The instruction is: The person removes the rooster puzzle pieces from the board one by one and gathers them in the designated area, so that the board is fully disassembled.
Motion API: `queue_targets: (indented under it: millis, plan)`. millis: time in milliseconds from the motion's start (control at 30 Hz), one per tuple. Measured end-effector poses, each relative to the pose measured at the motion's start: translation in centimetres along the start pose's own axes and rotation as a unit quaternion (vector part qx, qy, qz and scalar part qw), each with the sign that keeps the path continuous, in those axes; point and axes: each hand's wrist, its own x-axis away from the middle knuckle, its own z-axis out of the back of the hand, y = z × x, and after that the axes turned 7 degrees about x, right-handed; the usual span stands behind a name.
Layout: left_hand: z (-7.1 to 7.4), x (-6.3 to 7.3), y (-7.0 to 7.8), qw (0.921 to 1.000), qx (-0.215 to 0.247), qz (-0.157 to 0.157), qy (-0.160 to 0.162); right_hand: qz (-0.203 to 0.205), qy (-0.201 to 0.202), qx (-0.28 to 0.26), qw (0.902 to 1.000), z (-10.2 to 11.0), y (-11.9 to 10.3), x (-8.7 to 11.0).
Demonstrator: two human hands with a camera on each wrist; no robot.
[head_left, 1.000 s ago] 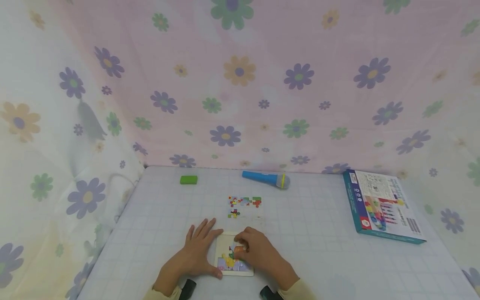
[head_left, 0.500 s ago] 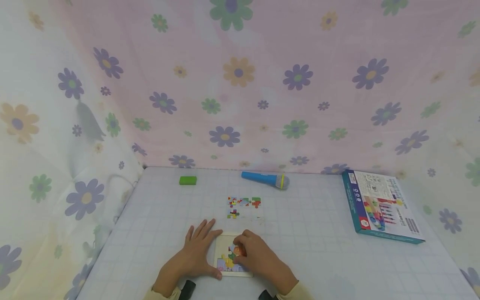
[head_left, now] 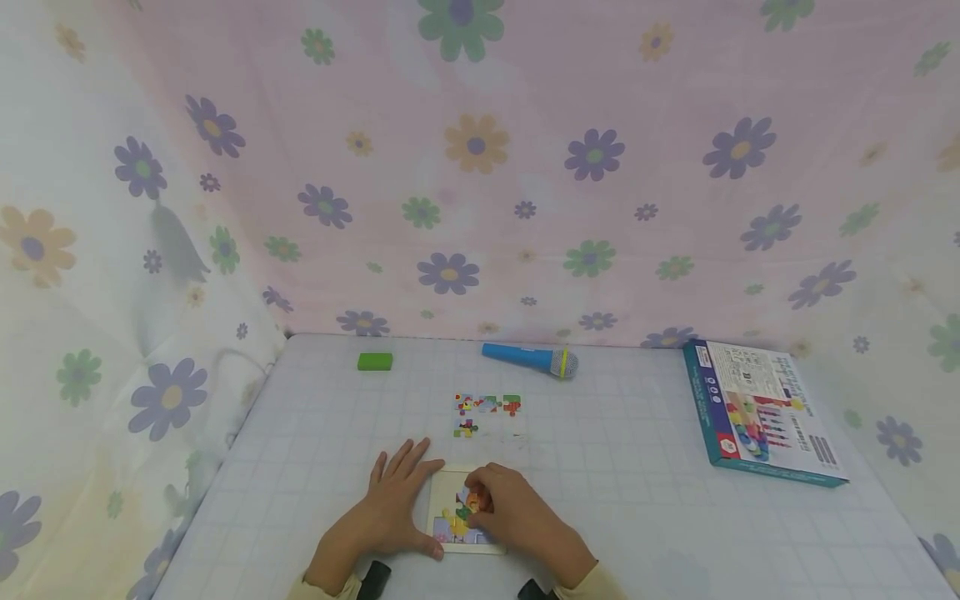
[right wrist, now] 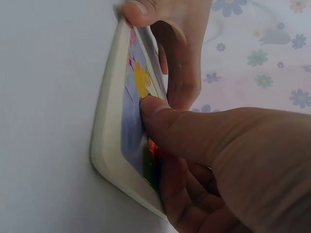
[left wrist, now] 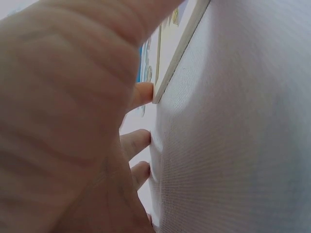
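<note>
A cream-framed jigsaw tray [head_left: 442, 493] lies at the table's front, its lower part filled with lilac and yellow pieces. My left hand [head_left: 393, 508] spreads along its left side, thumb at the near corner and index finger at the far corner. In the left wrist view, the index fingertip [left wrist: 145, 93] touches the tray's corner. My right hand [head_left: 521, 512] bends over the tray's right half and pinches an orange-red puzzle piece [head_left: 473, 501] between thumb and fingers. The right wrist view shows the right thumb [right wrist: 163, 116] down at the picture surface; the curled fingers partly hide the piece.
Several loose puzzle pieces [head_left: 487, 404] lie on a pale sheet beyond the tray. Farther back are a green block [head_left: 375, 362] and a blue toy microphone [head_left: 525, 357]. A flat boxed set [head_left: 772, 412] lies at the right. Flowered cloth [head_left: 480, 208] hangs behind the table.
My right hand has lowered slightly toward the near side, and the orange-red piece has turned and shifted a little within the tray. The left hand stays in place.
</note>
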Motion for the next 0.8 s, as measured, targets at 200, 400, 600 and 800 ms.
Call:
queue_targets:
  millis: [200, 400, 600, 800]
  plan:
    - [-0.07, 0.06, -0.1, 1.0, -0.003, -0.001, 0.002, 0.018, -0.007, 0.041, 0.999, 0.5, -0.08, 0.11]
    - [0.01, 0.05, 0.02, 1.0, 0.0, -0.001, 0.0, 0.032, -0.015, 0.092, 0.9951, 0.55, -0.37, 0.13]
    - [0.1, 0.02, 0.16, 1.0, 0.0, 0.001, -0.001, 0.036, -0.014, 0.101, 0.9941, 0.58, -0.49, 0.12]
    - [0.01, -0.05, 0.0, 1.0, -0.003, 0.001, 0.0, 0.031, -0.014, 0.09, 0.9953, 0.55, -0.33, 0.06]
